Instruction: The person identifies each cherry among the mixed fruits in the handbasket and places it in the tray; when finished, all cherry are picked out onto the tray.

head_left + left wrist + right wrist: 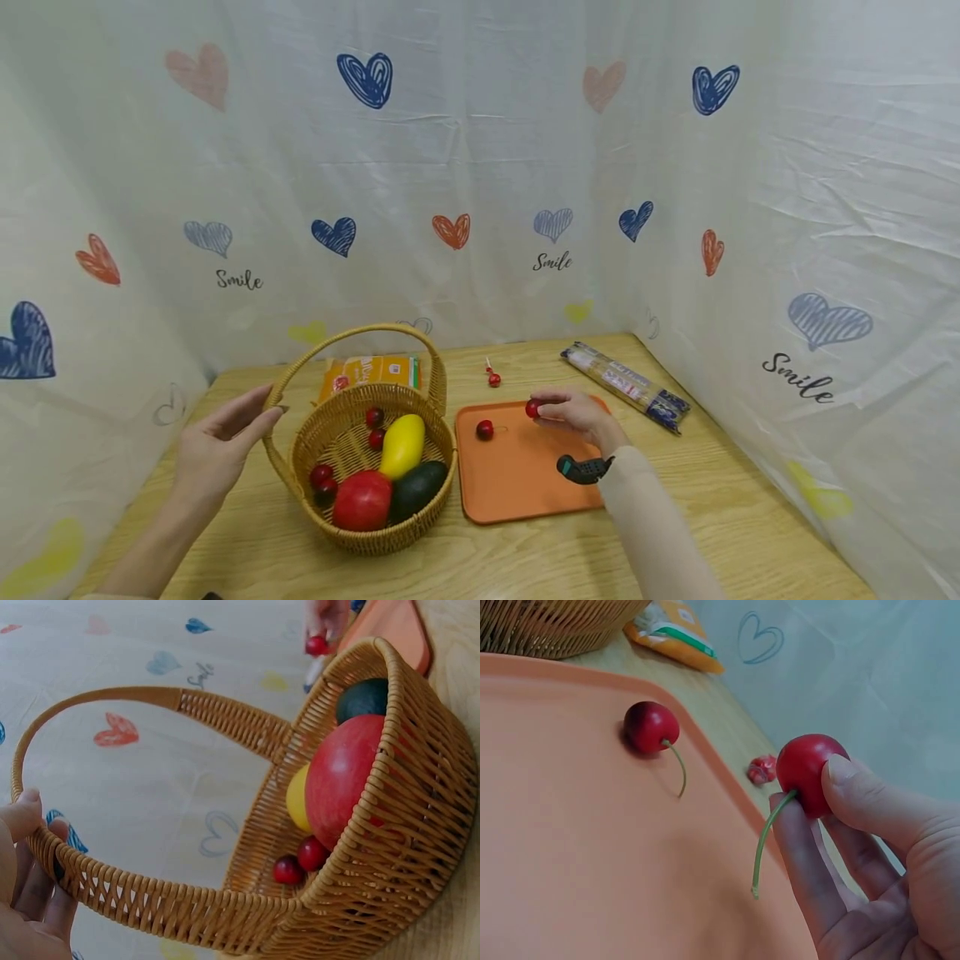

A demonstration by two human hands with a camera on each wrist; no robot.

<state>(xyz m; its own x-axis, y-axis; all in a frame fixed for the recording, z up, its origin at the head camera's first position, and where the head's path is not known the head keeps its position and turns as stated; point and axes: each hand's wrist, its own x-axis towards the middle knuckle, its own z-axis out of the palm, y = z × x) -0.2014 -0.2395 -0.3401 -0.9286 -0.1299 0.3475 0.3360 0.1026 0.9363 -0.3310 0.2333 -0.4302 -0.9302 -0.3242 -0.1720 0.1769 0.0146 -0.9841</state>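
Note:
My left hand (213, 446) holds the handle of a wicker basket (420, 802) at its left side, thumb and fingers around it. Inside the basket lie a red round fruit (362, 501), a yellow mango (402, 446), a dark green avocado-like fruit (418, 492) and several cherries (289, 870). Over the orange tray (517, 487), my right hand (573, 414) pinches a cherry (808, 771) between thumb and fingers, its green stem hanging down. Another cherry (651, 727) with a stem lies on the tray near its far left corner.
Behind the basket lies an orange packet (378, 369). A wrapped red lollipop (493, 378) sits beyond the tray. To the right of the tray is a long packet of noodles (626, 385). A white curtain with hearts (480, 167) encloses the table at the back and sides.

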